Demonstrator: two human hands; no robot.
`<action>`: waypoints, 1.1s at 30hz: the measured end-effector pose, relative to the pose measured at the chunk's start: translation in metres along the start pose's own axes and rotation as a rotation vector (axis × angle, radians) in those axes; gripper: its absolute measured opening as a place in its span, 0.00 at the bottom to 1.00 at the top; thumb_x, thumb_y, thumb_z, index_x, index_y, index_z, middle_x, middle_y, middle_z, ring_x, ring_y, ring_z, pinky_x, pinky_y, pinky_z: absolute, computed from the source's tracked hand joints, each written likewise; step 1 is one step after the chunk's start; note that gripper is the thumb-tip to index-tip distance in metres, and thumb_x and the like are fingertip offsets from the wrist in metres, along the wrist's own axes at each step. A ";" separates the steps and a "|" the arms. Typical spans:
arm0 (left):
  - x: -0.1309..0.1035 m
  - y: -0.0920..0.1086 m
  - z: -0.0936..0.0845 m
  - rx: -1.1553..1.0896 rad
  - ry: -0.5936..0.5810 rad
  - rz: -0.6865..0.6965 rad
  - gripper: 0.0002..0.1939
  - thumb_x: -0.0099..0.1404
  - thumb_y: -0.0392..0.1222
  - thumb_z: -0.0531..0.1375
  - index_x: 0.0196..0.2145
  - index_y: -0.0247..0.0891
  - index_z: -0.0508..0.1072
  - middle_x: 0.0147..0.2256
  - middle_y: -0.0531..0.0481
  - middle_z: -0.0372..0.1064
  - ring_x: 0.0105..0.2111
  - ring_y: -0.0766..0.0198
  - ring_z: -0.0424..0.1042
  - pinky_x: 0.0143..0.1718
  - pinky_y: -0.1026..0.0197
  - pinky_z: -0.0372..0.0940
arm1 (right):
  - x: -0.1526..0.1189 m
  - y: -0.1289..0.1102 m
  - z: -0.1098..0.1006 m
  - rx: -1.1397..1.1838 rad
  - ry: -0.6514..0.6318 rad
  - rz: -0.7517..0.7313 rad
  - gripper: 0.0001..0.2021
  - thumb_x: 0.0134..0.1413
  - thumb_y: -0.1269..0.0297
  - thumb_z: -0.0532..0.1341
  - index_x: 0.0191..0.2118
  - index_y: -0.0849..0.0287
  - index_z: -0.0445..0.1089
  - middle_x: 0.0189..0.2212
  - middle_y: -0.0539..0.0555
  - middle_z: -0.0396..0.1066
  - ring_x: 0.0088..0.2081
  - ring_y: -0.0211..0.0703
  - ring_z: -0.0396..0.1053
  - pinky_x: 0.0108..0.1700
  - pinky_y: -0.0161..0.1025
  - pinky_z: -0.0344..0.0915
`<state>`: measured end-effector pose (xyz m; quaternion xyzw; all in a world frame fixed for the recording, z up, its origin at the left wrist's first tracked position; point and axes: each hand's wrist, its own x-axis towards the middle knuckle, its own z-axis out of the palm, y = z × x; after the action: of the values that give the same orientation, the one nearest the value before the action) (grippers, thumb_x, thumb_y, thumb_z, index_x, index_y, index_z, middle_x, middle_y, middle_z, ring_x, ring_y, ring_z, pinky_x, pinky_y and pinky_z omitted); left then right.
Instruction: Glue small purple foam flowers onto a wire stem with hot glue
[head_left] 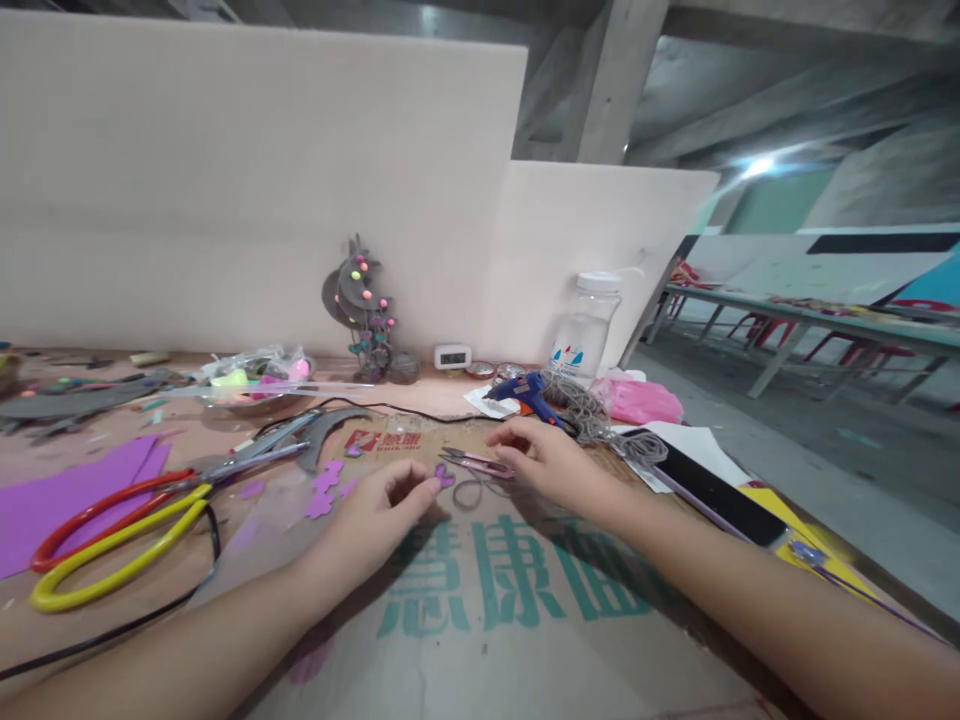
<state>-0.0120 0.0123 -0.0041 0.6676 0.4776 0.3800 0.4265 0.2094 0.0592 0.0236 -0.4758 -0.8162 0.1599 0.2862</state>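
Observation:
My left hand [386,510] pinches a small purple foam cutout [445,475] between thumb and fingertips, just above the cardboard [487,640]. My right hand [540,455] is closed around the handle end of small pink-handled thread snips [472,461]. The blades point left, toward the purple cutout. A thin grey cord [470,497] loops beneath the snips, between the two hands; where its ends run is unclear. Several purple flower-shaped cutouts [324,490] lie left of my left hand.
Large scissors [124,550] with red and yellow handles lie left, beside purple foam sheets [82,495]. Behind are a decorated grey moon ornament [358,300], a small digital clock [452,357], a blue glue gun [525,390], grey yarn [581,405] and a water bottle [585,325]. A phone [712,490] lies right.

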 end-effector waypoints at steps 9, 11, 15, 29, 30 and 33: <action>0.002 0.000 0.000 0.061 0.006 -0.009 0.14 0.62 0.50 0.53 0.27 0.37 0.66 0.25 0.52 0.67 0.29 0.63 0.68 0.31 0.64 0.59 | -0.007 0.004 0.015 -0.316 -0.076 -0.216 0.11 0.58 0.66 0.54 0.43 0.60 0.71 0.38 0.58 0.70 0.42 0.45 0.65 0.45 0.41 0.61; 0.001 -0.001 0.000 0.058 0.001 -0.004 0.14 0.62 0.50 0.52 0.28 0.37 0.66 0.26 0.52 0.67 0.29 0.63 0.68 0.31 0.64 0.59 | -0.008 0.006 0.018 -0.335 -0.076 -0.209 0.11 0.56 0.68 0.55 0.44 0.59 0.70 0.39 0.58 0.69 0.43 0.45 0.65 0.44 0.40 0.62; 0.001 -0.002 0.000 0.033 -0.018 0.017 0.13 0.61 0.50 0.53 0.28 0.37 0.66 0.26 0.53 0.68 0.29 0.64 0.67 0.30 0.64 0.59 | -0.007 0.011 0.019 -0.343 -0.081 -0.161 0.10 0.58 0.69 0.52 0.41 0.59 0.70 0.35 0.57 0.68 0.39 0.43 0.65 0.40 0.38 0.62; 0.002 -0.001 -0.005 0.026 -0.015 -0.001 0.12 0.60 0.47 0.53 0.24 0.37 0.63 0.23 0.55 0.63 0.25 0.66 0.64 0.28 0.65 0.58 | -0.019 -0.013 0.013 -0.125 0.110 -0.294 0.16 0.60 0.69 0.47 0.51 0.58 0.63 0.37 0.56 0.64 0.40 0.44 0.63 0.43 0.41 0.61; 0.002 -0.001 -0.005 0.034 -0.012 -0.003 0.12 0.60 0.47 0.53 0.25 0.37 0.64 0.23 0.54 0.63 0.25 0.66 0.64 0.27 0.65 0.58 | -0.022 -0.014 0.017 -0.141 0.074 -0.334 0.17 0.61 0.67 0.48 0.53 0.58 0.62 0.36 0.56 0.63 0.40 0.44 0.62 0.42 0.42 0.62; 0.002 0.000 -0.006 0.062 -0.009 0.010 0.11 0.60 0.46 0.53 0.24 0.37 0.65 0.23 0.54 0.63 0.25 0.67 0.64 0.26 0.66 0.58 | -0.025 -0.010 0.023 -0.183 0.024 -0.376 0.18 0.61 0.64 0.49 0.56 0.56 0.61 0.34 0.56 0.61 0.36 0.43 0.61 0.39 0.42 0.63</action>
<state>-0.0168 0.0158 -0.0021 0.6846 0.4837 0.3641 0.4058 0.1973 0.0329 0.0031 -0.3410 -0.8983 0.0232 0.2760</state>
